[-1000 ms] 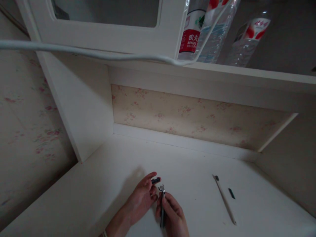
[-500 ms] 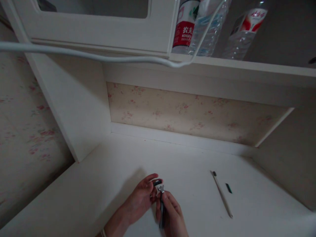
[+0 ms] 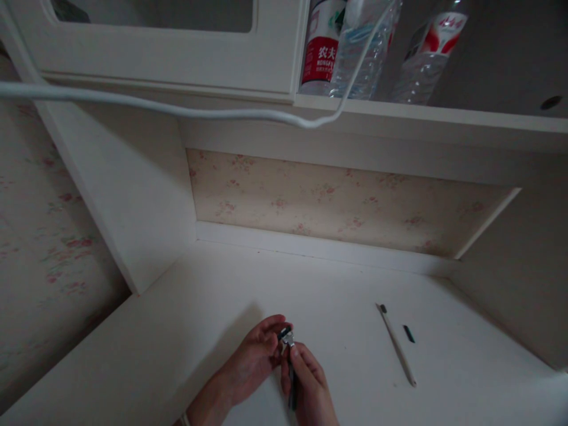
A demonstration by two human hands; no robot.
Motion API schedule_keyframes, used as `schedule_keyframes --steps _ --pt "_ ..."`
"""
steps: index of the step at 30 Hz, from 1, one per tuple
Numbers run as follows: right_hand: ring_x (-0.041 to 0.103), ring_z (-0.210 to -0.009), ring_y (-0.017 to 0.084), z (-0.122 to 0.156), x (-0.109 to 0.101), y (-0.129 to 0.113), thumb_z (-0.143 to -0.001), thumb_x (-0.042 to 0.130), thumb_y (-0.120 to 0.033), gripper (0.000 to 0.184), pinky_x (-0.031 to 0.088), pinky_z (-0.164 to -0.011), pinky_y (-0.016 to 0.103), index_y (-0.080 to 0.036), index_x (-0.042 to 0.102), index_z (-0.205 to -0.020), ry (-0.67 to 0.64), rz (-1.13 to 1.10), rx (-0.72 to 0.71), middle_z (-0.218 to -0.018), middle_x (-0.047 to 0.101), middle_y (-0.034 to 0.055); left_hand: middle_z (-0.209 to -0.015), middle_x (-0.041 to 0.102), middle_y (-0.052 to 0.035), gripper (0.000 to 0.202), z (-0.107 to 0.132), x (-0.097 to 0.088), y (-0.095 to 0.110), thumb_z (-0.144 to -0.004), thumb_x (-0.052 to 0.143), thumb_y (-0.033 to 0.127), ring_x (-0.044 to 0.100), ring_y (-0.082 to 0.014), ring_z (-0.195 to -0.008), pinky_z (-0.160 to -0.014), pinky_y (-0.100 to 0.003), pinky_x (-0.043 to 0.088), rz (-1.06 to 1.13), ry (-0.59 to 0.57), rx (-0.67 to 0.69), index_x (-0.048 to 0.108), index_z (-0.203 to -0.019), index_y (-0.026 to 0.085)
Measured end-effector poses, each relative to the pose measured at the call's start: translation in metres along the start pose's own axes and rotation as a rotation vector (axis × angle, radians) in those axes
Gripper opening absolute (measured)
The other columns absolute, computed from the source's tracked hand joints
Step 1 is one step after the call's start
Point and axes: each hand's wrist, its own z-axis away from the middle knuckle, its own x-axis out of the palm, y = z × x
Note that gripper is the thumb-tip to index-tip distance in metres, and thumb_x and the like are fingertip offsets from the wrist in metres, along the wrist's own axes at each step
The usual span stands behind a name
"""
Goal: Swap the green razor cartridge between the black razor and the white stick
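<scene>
My right hand is closed around a razor handle, dark with a silvery top end pointing up and away from me. Between the thumb and fingers of my left hand is a small dark razor blade head. The blade head meets the silvery end of the handle; whether the two are locked together I cannot tell. Both hands are close together above the white desktop.
Right of my hands lie a toothbrush and a small dark strip-like piece. Overhead, a white cable hangs across the view. Plastic bottles stand on the upper shelf. A side panel bounds the left.
The blade head in my left hand has come down against the top of the razor handle, closing the small gap between them. The view has shifted slightly.
</scene>
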Motion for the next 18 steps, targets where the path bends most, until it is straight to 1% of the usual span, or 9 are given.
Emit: schedule_keyframes --steps 3,9,14,18 --pt "0.031 -0.049 0.009 0.0 -0.0022 0.0008 -0.088 0.063 -0.054 0.04 0.021 -0.048 0.022 -0.014 0.062 -0.084 -0.011 0.014 0.001 -0.058 0.045 -0.0022 -0.117 0.06 -0.0074 0.044 -0.0001 0.001 0.0004 -0.068 0.085 0.03 0.056 -0.0121 -0.077 -0.073 -0.026 0.042 0.0 0.005 -0.004 0.067 -0.108 0.023" --pt "0.033 -0.051 0.01 0.0011 -0.0026 -0.0021 -0.089 0.061 -0.054 0.041 0.024 -0.051 0.023 -0.014 0.062 -0.083 -0.029 0.068 -0.022 -0.058 0.045 -0.002 -0.116 0.061 -0.0067 0.046 -0.0025 -0.0036 -0.0029 -0.068 0.085 0.03 0.054 -0.0092 -0.07 -0.07 -0.024 0.042 0.003 0.003 0.012 0.066 -0.109 0.023" --pt "0.03 -0.049 0.009 0.0011 -0.0028 -0.0014 -0.09 0.061 -0.054 0.041 0.021 -0.049 0.023 -0.014 0.06 -0.081 -0.033 0.071 -0.014 -0.056 0.043 -0.003 -0.114 0.061 -0.0062 0.049 -0.0025 -0.0042 -0.0037 -0.064 0.087 0.029 0.056 -0.0101 -0.071 -0.068 -0.024 0.041 -0.004 -0.005 0.003 0.067 -0.109 0.023" --pt "0.028 -0.048 0.009 0.0004 -0.0042 -0.0011 -0.089 0.062 -0.055 0.042 0.019 -0.047 0.023 -0.013 0.062 -0.084 -0.018 0.09 -0.004 -0.056 0.042 -0.0036 -0.112 0.062 -0.006 0.048 -0.0016 0.0003 -0.001 -0.064 0.087 0.03 0.056 -0.0109 -0.074 -0.071 -0.025 0.042 -0.01 0.008 0.001 0.068 -0.107 0.023"
